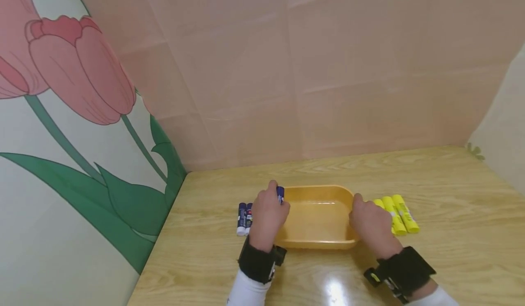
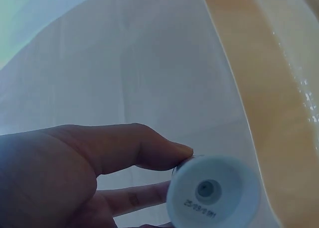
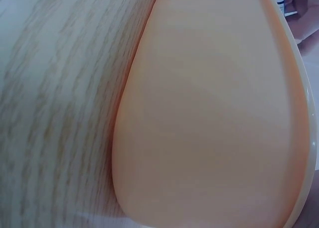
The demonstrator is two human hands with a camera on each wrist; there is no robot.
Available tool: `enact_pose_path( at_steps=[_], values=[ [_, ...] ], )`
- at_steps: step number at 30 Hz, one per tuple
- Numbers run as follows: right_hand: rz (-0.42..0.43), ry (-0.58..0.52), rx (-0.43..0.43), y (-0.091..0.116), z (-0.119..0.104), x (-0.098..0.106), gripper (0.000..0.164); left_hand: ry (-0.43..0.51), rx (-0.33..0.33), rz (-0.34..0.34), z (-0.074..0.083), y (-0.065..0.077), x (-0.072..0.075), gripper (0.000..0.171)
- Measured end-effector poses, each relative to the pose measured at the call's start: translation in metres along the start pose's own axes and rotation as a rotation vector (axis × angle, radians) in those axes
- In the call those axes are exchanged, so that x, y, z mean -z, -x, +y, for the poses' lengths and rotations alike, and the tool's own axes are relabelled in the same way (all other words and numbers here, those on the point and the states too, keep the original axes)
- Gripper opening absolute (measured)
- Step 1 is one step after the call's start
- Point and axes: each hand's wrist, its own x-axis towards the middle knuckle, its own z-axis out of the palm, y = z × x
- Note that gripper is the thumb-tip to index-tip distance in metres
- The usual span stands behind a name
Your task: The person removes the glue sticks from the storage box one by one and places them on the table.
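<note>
My left hand (image 1: 268,215) pinches a dark blue glue stick (image 1: 280,194) beside the left rim of a yellow-orange plastic tray (image 1: 316,245). In the left wrist view, the white round end of that glue stick (image 2: 214,193) faces the camera, with thumb and fingers on its side. At the tray's opposite end, my right hand (image 1: 373,226) grips the right rim. The right wrist view is mostly filled by the tray's outer wall (image 3: 209,108), so few of that hand's fingers show. Nothing lies on the visible tray floor.
Left of the tray lie more dark blue glue sticks (image 1: 241,219) with white ends, partly covered by my left hand. Several yellow glue sticks (image 1: 404,212) lie side by side beyond my right hand. A wood-grain table (image 1: 197,260) meets a pinkish covering (image 1: 246,91) behind.
</note>
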Motion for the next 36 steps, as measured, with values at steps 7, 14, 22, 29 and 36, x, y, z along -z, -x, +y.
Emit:
enact_pose_path(
  at_steps=[7, 14, 22, 29, 36],
  values=[
    [-0.017, -0.001, -0.014, -0.003, 0.002, 0.003, 0.017, 0.013, -0.015, 0.001, -0.001, -0.001, 0.008, 0.052],
    [-0.013, -0.002, -0.016, -0.005, 0.002, 0.004, 0.017, 0.027, -0.021, -0.006, 0.000, -0.002, 0.011, 0.047],
    [-0.017, -0.014, -0.014, -0.003, 0.003, 0.001, 0.016, -0.021, -0.027, -0.019, -0.002, -0.001, 0.011, 0.041],
    [0.009, -0.008, 0.008, -0.001, 0.003, -0.003, 0.017, -0.022, -0.039, -0.046, -0.004, 0.003, 0.014, 0.045],
    [0.021, 0.001, 0.021, -0.001, 0.003, -0.004, 0.017, -0.033, -0.026, -0.055, -0.006, 0.006, 0.022, 0.048]
  ],
)
